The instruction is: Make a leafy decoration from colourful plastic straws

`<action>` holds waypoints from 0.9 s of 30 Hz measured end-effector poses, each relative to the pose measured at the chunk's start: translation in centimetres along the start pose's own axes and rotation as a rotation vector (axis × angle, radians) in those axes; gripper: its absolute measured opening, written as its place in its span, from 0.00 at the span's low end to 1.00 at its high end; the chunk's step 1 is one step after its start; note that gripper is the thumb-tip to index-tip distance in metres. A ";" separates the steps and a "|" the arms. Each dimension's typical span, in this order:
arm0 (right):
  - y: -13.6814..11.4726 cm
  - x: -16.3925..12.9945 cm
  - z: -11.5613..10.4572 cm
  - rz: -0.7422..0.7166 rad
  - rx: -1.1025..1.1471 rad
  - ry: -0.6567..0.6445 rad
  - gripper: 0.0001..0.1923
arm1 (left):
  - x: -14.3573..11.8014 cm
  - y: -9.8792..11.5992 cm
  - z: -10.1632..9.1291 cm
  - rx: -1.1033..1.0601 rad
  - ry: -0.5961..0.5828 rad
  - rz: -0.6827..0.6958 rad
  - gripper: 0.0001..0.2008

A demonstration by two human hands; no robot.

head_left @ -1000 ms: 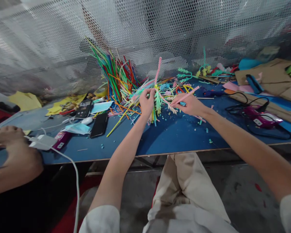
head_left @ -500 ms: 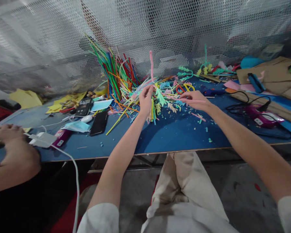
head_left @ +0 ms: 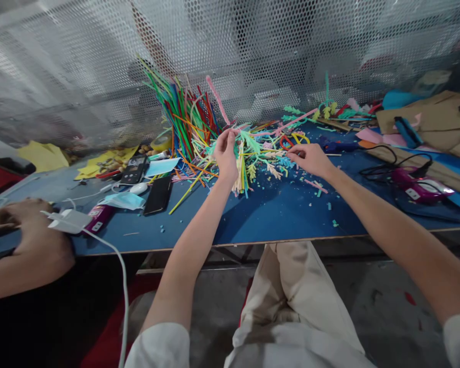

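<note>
Head view, left hand: the left hand [head_left: 225, 153] was raised over the blue table [head_left: 268, 214], fingers pinched on a bundle of pipe cleaners [head_left: 242, 168] that hung below the fist; a pink pipe cleaner [head_left: 216, 101] rose slantwise from the grip.
Head view, right hand: the right hand [head_left: 310, 158] lay low over the scattered offcuts [head_left: 318, 186], fingertips closed on thin pink strands leading toward the bundle.
Head view, stock: a fan of long coloured straws [head_left: 180, 115] leaned on the mesh screen [head_left: 99, 66], just behind the left hand.
Head view, surroundings: a black phone [head_left: 158, 194] lay left of the bundle; a purple glue gun [head_left: 414, 185] lay to the right; a co-worker's hand [head_left: 26, 230] rested at the left edge.
</note>
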State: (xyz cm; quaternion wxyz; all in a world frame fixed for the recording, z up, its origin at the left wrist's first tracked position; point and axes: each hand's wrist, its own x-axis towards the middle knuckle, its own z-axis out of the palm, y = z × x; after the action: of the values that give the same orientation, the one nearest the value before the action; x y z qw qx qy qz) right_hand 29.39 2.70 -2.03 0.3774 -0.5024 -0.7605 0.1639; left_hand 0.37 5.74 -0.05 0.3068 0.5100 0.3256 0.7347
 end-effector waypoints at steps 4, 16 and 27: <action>-1.1 -0.5 0.1 -0.015 0.004 0.026 0.21 | -0.1 -0.4 0.2 -0.002 0.008 -0.016 0.18; -6.4 -0.9 -0.5 -0.314 -0.048 0.137 0.16 | -1.5 -0.5 0.8 0.005 -0.031 0.009 0.27; -9.7 5.4 2.4 -0.354 0.088 0.215 0.18 | -2.5 -0.6 1.8 0.026 -0.162 0.071 0.24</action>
State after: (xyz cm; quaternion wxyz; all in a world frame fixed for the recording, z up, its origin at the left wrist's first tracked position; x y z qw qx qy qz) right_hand 20.28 3.50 4.62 0.5007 -0.3588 -0.7843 0.0735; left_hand 2.91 4.43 -1.43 0.2992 0.5830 0.2907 0.6972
